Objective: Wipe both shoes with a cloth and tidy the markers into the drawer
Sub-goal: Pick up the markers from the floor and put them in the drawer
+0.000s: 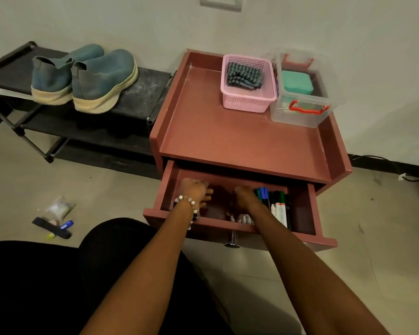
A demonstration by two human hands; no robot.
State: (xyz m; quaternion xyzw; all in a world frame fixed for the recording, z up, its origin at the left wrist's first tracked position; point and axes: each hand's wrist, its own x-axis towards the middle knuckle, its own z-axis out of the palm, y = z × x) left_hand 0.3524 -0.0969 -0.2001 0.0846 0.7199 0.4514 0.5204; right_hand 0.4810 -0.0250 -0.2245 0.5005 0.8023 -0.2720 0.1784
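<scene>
Both hands work inside the open drawer (302, 211). The right hand (243, 198) curls against the markers (275, 204) at its right — whether it grips one cannot be told. The left hand (195, 192), loosely curled, holds nothing visible. Align the barrels parallel — a blue marker (67, 224) lies on the floor.
</scene>
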